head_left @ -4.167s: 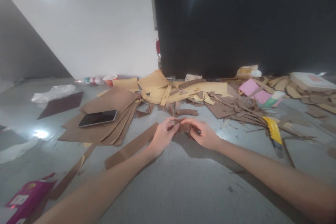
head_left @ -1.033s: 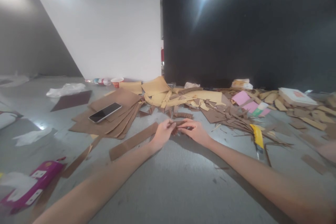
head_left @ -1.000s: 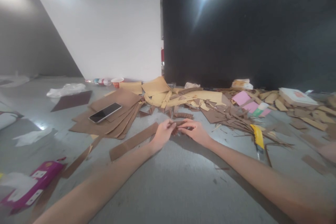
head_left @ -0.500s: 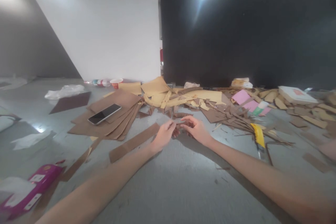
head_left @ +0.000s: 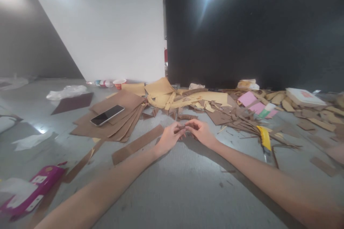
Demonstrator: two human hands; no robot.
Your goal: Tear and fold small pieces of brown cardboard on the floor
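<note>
My left hand [head_left: 170, 137] and my right hand [head_left: 201, 133] meet at the middle of the grey table, fingertips almost touching. Between them they pinch a small brown cardboard piece [head_left: 182, 127], mostly hidden by the fingers. A long brown cardboard strip [head_left: 138, 145] lies just left of my left hand. Beyond the hands sit several small folded brown cardboard pieces [head_left: 173, 113]. To the right of my right hand, a yellow-handled utility knife [head_left: 264, 139] rests on the table beside a heap of thin brown cardboard scraps [head_left: 242, 123].
A phone [head_left: 107, 115] lies on stacked brown cardboard sheets [head_left: 126, 105] at the left. Nearer, a magenta case [head_left: 40, 186] lies at the lower left. Yellow cardboard offcuts [head_left: 161, 96] are piled along the back, with a white box [head_left: 305, 97] at the far right.
The fingers of my right hand have closed in on the small piece, and my left thumb and fingers have shifted slightly around it. The arms stay nearly in place.
</note>
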